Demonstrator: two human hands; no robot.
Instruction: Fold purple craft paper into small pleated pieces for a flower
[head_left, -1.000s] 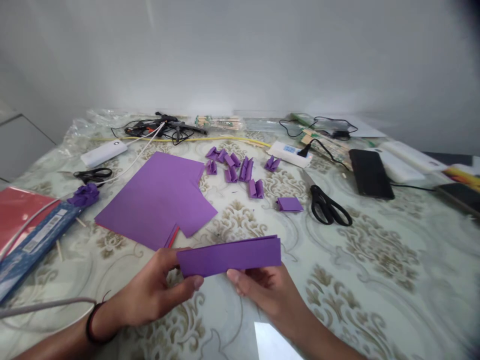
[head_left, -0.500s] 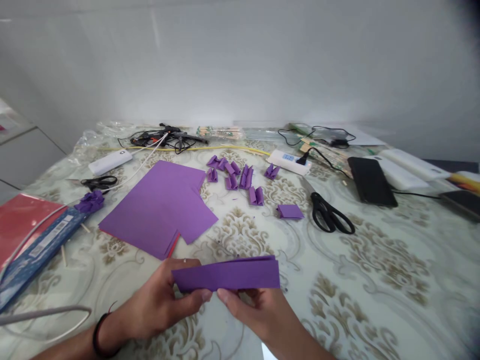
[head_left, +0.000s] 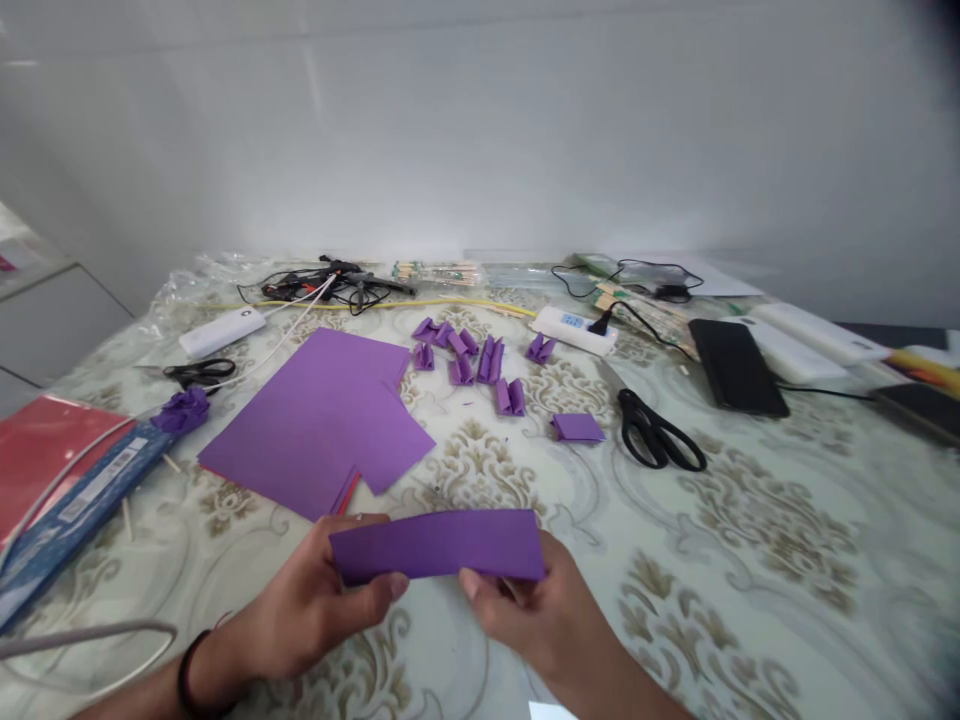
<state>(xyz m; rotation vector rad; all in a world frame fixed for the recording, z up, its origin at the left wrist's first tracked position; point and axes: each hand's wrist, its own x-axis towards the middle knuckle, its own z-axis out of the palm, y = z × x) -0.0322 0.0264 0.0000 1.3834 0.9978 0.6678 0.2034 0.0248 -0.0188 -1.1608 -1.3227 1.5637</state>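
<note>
Between my two hands, a folded strip of purple paper is held level above the table, near its front. My left hand is closed on the strip's left end, thumb along the lower edge and fingers behind. At the other end my right hand pinches the bottom edge, its other fingers partly hidden behind the paper. Just beyond lie purple paper sheets, with some red showing under a corner. Several small folded purple pieces are clustered farther back, and a flat folded purple piece rests to their right.
Black-handled scissors lie right of the folded pieces, with a black phone beyond. A white power strip sits at the back. On the left are smaller scissors, crumpled purple paper, a red packet and a cable.
The strip has moved slightly left and turned its front face more toward me. My right hand has shifted outward along it, its fingers now around the right end.
</note>
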